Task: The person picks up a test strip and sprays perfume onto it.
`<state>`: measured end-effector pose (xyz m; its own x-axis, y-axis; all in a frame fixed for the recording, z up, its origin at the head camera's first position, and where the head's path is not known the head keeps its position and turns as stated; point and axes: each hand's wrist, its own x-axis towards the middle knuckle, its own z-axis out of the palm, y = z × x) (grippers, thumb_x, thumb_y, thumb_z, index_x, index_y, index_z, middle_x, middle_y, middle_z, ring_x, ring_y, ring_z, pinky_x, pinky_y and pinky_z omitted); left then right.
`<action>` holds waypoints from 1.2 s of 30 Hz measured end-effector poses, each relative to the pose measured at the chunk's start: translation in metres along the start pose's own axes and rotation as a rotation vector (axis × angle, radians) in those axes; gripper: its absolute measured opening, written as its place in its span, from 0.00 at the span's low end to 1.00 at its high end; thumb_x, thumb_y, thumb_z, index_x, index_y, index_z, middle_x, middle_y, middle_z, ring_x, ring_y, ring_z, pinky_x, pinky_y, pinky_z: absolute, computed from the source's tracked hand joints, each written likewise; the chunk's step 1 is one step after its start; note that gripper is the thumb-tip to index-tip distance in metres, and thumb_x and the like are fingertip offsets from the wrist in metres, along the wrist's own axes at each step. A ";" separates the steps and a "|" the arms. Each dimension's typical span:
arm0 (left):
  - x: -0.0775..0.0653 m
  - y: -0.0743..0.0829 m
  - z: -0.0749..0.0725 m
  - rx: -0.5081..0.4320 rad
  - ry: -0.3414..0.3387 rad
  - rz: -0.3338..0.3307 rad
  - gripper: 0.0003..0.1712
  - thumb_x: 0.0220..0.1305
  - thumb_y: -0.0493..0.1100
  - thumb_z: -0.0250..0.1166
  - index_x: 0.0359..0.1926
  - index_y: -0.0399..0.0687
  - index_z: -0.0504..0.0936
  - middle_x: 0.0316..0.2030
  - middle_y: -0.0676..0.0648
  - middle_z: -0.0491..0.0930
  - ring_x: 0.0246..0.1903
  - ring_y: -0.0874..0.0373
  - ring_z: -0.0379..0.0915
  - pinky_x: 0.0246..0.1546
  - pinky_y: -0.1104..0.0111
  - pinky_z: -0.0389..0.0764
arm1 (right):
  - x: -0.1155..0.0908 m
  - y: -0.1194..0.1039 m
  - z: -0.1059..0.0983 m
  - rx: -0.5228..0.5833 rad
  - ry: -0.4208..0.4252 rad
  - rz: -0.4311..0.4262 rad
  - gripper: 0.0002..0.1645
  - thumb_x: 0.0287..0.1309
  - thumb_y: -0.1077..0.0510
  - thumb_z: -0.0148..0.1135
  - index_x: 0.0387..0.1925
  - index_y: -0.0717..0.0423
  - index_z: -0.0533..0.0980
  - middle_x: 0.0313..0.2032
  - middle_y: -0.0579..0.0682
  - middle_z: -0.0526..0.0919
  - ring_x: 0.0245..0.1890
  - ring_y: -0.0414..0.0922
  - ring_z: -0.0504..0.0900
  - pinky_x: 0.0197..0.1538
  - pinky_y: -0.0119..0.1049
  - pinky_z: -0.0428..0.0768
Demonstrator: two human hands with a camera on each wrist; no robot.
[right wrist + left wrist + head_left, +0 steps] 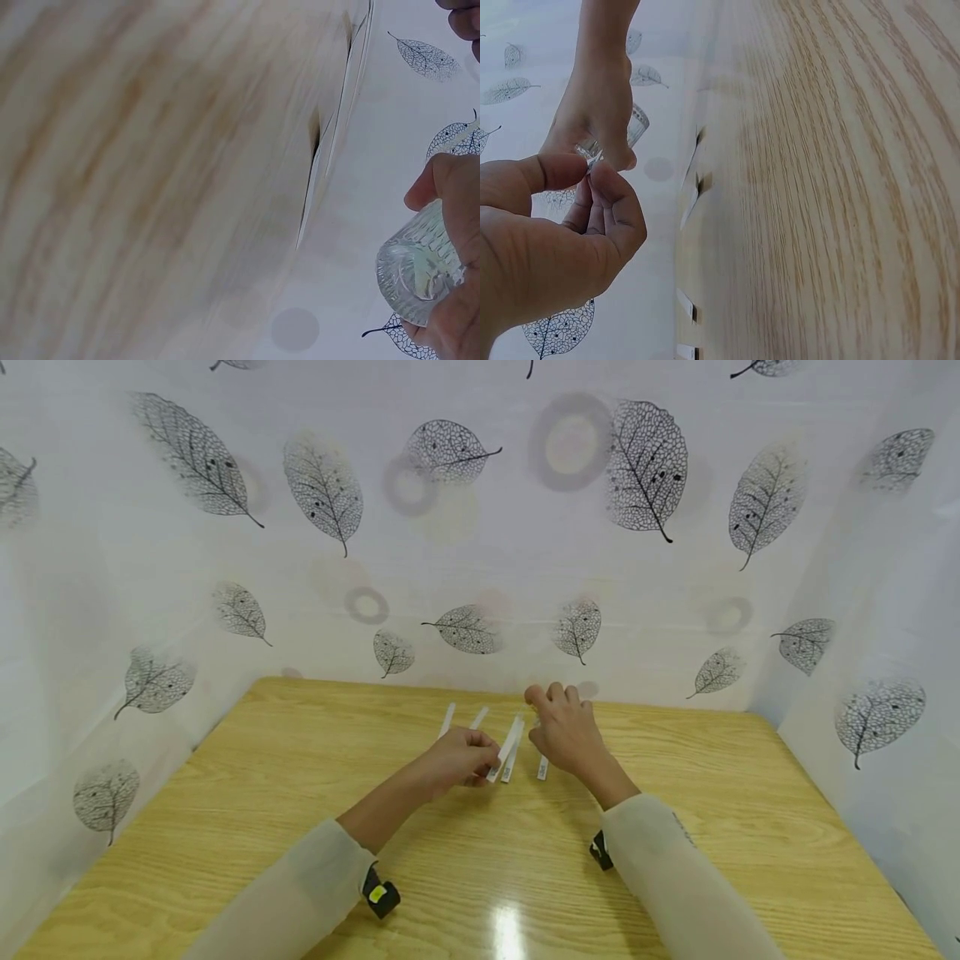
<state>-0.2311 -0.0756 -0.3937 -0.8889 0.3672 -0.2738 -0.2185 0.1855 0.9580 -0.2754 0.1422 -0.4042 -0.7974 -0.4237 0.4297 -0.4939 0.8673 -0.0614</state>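
Note:
My left hand (pixel 456 758) pinches a narrow white paper strip (pixel 506 748) between thumb and fingers, with small dark print at its near end. In the left wrist view only a sliver of the strip (pixel 594 160) shows at the fingertips. My right hand (pixel 567 727), just to the right, grips a clear ridged glass (pixel 420 262), tilted above the table; the hand hides most of it in the head view. A printed strip (pixel 513 762) lies beside the held one, and another strip (pixel 542 765) lies partly under my right hand.
Two more white strips, a far-left strip (pixel 447 718) and its neighbour (pixel 479 717), lie behind my left hand. The wood-grain table (pixel 465 877) ends at a white leaf-patterned sheet (pixel 510 543) that rises at the back and both sides.

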 end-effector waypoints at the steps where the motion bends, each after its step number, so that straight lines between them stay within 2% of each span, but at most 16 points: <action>1: 0.000 0.000 0.000 -0.001 0.002 -0.001 0.12 0.74 0.37 0.59 0.47 0.29 0.79 0.36 0.44 0.78 0.34 0.55 0.75 0.35 0.69 0.82 | 0.000 0.000 0.000 -0.003 0.003 0.002 0.26 0.56 0.61 0.66 0.55 0.46 0.68 0.39 0.55 0.73 0.32 0.52 0.66 0.30 0.41 0.62; 15: -0.002 0.002 -0.001 -0.005 0.012 -0.004 0.11 0.74 0.38 0.59 0.46 0.30 0.79 0.38 0.42 0.79 0.32 0.58 0.74 0.36 0.69 0.82 | -0.001 -0.001 0.000 -0.005 0.015 -0.001 0.30 0.52 0.62 0.67 0.56 0.45 0.68 0.39 0.55 0.74 0.31 0.51 0.65 0.30 0.40 0.62; 24: -0.004 0.003 -0.001 -0.002 0.016 -0.006 0.08 0.73 0.37 0.60 0.43 0.34 0.80 0.35 0.45 0.78 0.32 0.57 0.75 0.36 0.67 0.83 | -0.001 -0.001 0.002 0.009 -0.031 -0.004 0.28 0.54 0.62 0.64 0.56 0.46 0.67 0.39 0.54 0.73 0.32 0.51 0.65 0.31 0.41 0.62; 31: -0.005 0.003 -0.002 -0.007 0.009 0.003 0.10 0.74 0.36 0.59 0.45 0.30 0.79 0.34 0.45 0.77 0.32 0.57 0.74 0.36 0.68 0.82 | -0.001 -0.002 0.003 0.028 -0.050 0.001 0.27 0.56 0.62 0.64 0.56 0.46 0.67 0.40 0.54 0.73 0.32 0.52 0.64 0.31 0.42 0.61; 36: -0.004 0.001 -0.002 -0.016 0.003 0.002 0.08 0.74 0.37 0.59 0.42 0.34 0.79 0.35 0.45 0.77 0.34 0.56 0.74 0.35 0.70 0.81 | -0.001 -0.003 0.003 0.031 -0.050 0.002 0.27 0.55 0.62 0.64 0.55 0.46 0.67 0.40 0.54 0.73 0.33 0.52 0.65 0.31 0.42 0.62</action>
<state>-0.2291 -0.0785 -0.3912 -0.8903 0.3652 -0.2719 -0.2232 0.1702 0.9598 -0.2745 0.1396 -0.4070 -0.8142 -0.4356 0.3839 -0.5027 0.8597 -0.0906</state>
